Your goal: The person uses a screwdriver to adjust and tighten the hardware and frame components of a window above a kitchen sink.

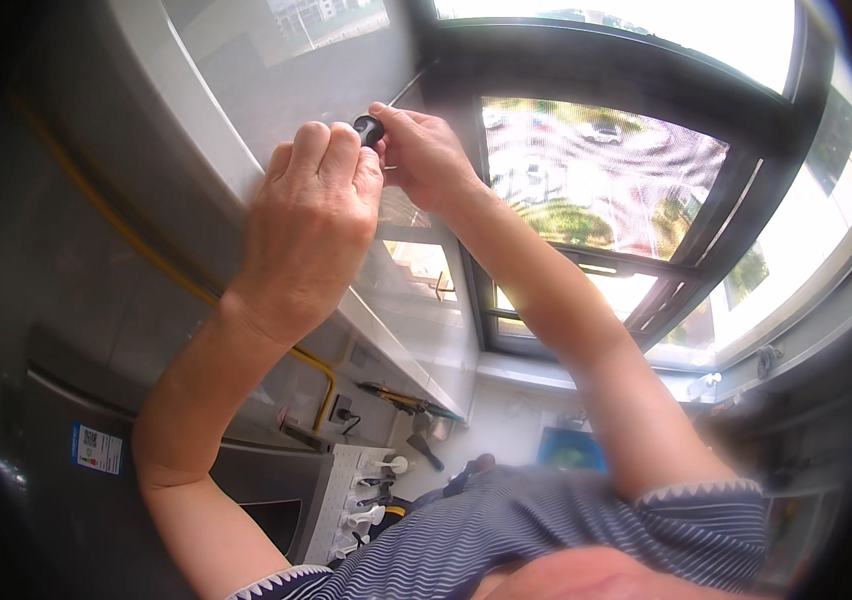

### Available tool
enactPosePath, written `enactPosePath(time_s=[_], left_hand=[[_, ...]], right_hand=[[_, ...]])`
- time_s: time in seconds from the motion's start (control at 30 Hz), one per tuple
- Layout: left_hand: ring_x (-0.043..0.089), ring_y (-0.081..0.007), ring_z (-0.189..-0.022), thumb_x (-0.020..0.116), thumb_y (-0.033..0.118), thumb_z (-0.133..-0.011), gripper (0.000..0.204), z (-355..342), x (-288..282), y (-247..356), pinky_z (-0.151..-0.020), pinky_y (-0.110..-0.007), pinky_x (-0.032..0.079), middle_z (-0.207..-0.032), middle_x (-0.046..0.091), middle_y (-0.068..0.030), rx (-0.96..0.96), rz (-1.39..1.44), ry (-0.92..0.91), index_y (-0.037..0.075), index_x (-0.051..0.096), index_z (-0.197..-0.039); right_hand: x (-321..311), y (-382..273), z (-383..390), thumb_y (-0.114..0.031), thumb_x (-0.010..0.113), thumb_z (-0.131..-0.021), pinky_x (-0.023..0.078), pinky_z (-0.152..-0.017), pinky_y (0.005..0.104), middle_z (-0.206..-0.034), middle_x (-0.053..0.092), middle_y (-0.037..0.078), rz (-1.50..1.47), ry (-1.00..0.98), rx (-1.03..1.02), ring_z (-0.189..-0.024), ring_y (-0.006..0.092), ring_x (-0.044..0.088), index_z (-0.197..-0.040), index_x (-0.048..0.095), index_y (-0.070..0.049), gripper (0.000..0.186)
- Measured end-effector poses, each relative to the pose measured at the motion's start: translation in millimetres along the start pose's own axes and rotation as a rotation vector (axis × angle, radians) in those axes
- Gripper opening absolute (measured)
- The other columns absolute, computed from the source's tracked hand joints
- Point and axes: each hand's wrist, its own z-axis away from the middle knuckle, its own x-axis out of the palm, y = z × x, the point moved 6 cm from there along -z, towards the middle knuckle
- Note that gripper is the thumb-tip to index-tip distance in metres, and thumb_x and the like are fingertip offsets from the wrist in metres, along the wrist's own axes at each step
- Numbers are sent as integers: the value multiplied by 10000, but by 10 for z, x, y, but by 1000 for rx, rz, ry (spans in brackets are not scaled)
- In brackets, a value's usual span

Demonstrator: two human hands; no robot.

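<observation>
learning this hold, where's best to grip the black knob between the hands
The black knob: probably best gripped around its rounded sides, from the camera's side, since its round end faces that way and a thin rod seems to extend beyond.

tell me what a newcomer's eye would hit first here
Probably the left hand and right hand, raised together at a round black piece in the upper middle. Next, the bright, ripple-patterned window to their right. Then perhaps the yellow pipe curving down from the upper left.
</observation>
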Motion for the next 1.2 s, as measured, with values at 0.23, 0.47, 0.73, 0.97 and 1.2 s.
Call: enactPosePath(time_s=[0.23, 0.47, 0.73, 0.97, 1.2], left_hand=[[508, -202, -762, 612, 59, -696, 152, -36, 44, 5, -678, -309, 451, -744, 541, -65, -13, -32, -107, -8, 628, -831], [517, -216, -764, 625, 68, -734, 134, -32, -42, 14, -675, -336, 454, -778, 543, -71, 53, -3, -65, 5, 632, -853], [532, -211, -807, 596, 60, -743, 173, -23, -9, -12, -711, -332, 454, -801, 551, -86, 23, -90, -140, -2, 624, -902], [521, -207, -798, 633, 60, -727, 157, 8, -54, 18, -714, -329, 442, -775, 541, -75, 47, -13, -62, 3, 632, -874], [506, -205, -801, 634, 54, -727, 109, 0, 17, -17, -709, -317, 443, -804, 528, -76, 48, -120, -99, 6, 638, -824]], right_hand=[[-10, -21, -67, -206, 548, -878, 460, -395, 235, -641, 545, 25, -65, -7, 49, -466, 107, 532, -784, 552, -35, 196], [-20, -20, -101, -178, 555, -866, 475, -404, 236, -643, 547, 45, -61, 0, 44, -509, 133, 583, -792, 551, -17, 177], [-27, -36, -117, -200, 579, -856, 486, -424, 265, -661, 548, 47, -70, 26, 57, -507, 142, 565, -804, 564, -9, 198], [-15, -45, -116, -194, 583, -855, 489, -423, 262, -678, 551, 54, -23, 26, 14, -514, 139, 565, -797, 556, 0, 204], [-40, -58, -149, -194, 601, -851, 488, -419, 262, -681, 548, 54, -66, 27, 42, -521, 134, 565, -803, 549, 8, 215]])
